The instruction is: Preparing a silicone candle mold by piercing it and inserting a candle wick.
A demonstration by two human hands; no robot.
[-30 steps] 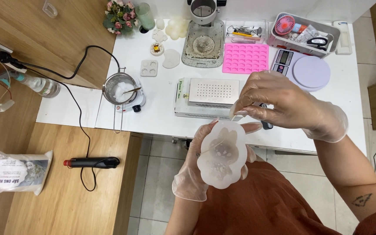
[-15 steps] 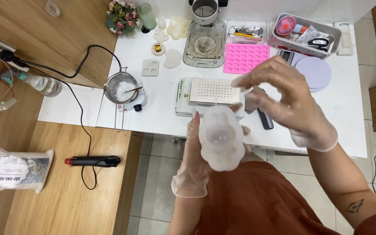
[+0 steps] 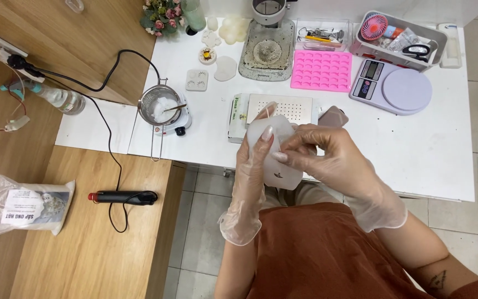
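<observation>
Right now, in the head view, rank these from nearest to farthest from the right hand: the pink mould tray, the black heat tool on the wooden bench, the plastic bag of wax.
1. Pink mould tray: on the white table, just beyond the right hand.
2. Black heat tool: on the wooden bench to the left.
3. Plastic bag of wax: far left edge of that bench.

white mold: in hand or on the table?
In hand. The translucent white mold is off the white table, with the left hand around its side and the right hand pinching its front.
</observation>
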